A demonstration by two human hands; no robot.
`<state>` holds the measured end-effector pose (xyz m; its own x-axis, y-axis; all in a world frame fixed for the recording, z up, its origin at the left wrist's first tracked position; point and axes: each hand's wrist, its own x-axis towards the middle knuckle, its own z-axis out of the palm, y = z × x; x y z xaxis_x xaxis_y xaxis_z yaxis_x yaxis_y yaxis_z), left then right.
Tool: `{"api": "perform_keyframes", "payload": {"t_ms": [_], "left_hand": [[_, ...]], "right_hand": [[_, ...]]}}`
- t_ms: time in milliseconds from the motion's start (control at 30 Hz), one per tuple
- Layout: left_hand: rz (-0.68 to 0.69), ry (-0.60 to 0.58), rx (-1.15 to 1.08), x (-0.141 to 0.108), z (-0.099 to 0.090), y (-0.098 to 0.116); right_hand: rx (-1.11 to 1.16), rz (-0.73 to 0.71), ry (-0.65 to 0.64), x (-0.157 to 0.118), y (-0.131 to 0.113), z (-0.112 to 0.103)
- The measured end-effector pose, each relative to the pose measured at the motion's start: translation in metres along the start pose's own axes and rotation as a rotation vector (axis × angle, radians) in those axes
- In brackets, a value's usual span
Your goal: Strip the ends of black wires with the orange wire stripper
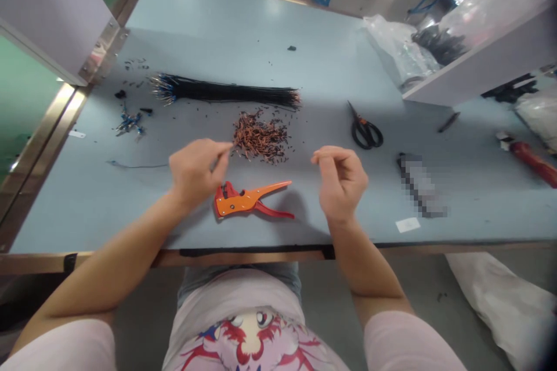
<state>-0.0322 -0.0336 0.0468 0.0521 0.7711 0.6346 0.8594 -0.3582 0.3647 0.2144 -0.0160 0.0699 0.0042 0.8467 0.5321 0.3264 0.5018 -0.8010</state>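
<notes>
My left hand is closed in a pinch on a thin black wire. The wire's blue-tipped end trails out to the left over the table. My right hand has its thumb and fingers pressed together; whatever is between them, if anything, is too small to see. Between the hands lies an orange and red wire stripper, touched by neither. Just beyond it is a pile of copper and black wire scraps. A bundle of black wires with blue terminals at its left end lies behind the pile.
Black-handled scissors lie right of the scraps. Loose blue terminals are at the left. Further right are a blurred dark object, a white label and a red-handled tool. Plastic bags stand by a grey partition.
</notes>
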Motion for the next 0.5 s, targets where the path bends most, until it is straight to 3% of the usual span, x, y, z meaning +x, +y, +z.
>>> {"api": "perform_keyframes", "payload": {"t_ms": [33,100,167,233,367,500], "left_hand": [[-0.120,0.029,0.001,0.004,-0.001,-0.008],[-0.339,0.031,-0.010,0.010,-0.002,-0.023],[-0.484,-0.050,-0.025,0.013,-0.001,-0.035],[-0.562,-0.181,-0.053,0.012,0.003,-0.043],[-0.647,-0.338,-0.303,0.006,0.018,-0.044],[-0.662,-0.265,-0.621,0.008,0.024,-0.037]], "right_hand": [[-0.044,0.024,-0.099,0.003,-0.001,-0.003],[-0.144,0.006,-0.426,0.005,-0.003,-0.006],[-0.236,-0.071,-0.761,0.002,-0.008,-0.004],[-0.353,-0.134,-0.965,-0.005,-0.014,0.003],[-0.605,-0.188,-1.054,-0.021,-0.018,0.015],[-0.668,-0.203,-1.058,-0.024,-0.014,0.020]]}}
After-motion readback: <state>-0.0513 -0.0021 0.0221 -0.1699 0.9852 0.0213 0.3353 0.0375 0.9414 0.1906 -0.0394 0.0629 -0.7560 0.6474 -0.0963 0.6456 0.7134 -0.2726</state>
